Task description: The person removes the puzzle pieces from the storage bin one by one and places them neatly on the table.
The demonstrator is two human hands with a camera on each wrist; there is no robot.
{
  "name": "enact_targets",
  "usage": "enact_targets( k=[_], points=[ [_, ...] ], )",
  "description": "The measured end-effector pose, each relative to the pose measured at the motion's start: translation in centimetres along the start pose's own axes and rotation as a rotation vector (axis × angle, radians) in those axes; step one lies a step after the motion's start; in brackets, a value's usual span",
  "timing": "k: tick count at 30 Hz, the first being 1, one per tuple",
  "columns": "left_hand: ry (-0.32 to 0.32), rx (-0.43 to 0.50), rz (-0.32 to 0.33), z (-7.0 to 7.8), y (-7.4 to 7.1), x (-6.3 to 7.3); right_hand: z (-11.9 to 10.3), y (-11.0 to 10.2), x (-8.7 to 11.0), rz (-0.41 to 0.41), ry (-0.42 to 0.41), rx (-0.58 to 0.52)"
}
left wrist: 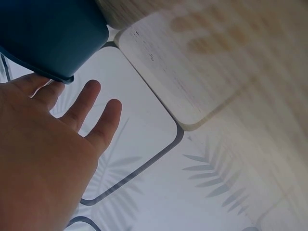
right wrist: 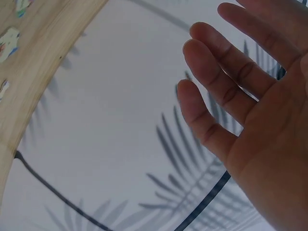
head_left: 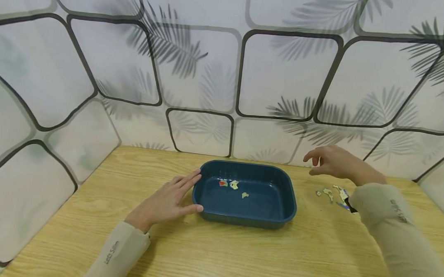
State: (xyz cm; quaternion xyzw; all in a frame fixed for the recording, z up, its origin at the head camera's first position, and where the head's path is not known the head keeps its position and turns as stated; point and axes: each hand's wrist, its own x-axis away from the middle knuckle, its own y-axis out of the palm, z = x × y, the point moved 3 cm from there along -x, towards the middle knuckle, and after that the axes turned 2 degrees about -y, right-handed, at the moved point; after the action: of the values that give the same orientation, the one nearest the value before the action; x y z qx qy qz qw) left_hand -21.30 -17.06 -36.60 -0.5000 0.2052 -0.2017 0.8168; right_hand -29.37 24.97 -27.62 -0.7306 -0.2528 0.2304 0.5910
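A dark blue rectangular basin [head_left: 256,208] stands on the table with three small, flat, irregular pieces inside: a red-and-green piece [head_left: 223,182], a pale yellow piece [head_left: 234,184] and another pale piece [head_left: 244,195]. My left hand [head_left: 167,203] rests against the basin's left side, fingers extended and fingertips at the rim. In the left wrist view, that hand's fingers [left wrist: 84,103] are spread beside the basin wall. Raised above the table to the right of the basin, my right hand [head_left: 336,162] has loosely bent fingers and holds nothing. Its palm [right wrist: 269,154] is bare in the right wrist view.
Several similar pieces lie on the table below my right hand, among them a small pale piece [head_left: 318,193] and a curved one [head_left: 328,194]; my right sleeve [head_left: 379,207] partly covers the group. A patterned wall covering [head_left: 203,131] borders the wooden table [head_left: 224,254] behind and at the sides.
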Motion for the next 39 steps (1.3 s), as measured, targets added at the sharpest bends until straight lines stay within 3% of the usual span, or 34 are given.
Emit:
enact_targets(
  k=[16,39],
  points=[
    [-0.011,0.006,-0.004,0.0,0.0,0.0,-5.1,0.3,-3.8,-0.042,-0.088,-0.008],
    [-0.011,0.015,0.0,0.1,0.0,0.0,-9.2,3.2,-8.2,-0.041,-0.192,-0.071]
  ],
)
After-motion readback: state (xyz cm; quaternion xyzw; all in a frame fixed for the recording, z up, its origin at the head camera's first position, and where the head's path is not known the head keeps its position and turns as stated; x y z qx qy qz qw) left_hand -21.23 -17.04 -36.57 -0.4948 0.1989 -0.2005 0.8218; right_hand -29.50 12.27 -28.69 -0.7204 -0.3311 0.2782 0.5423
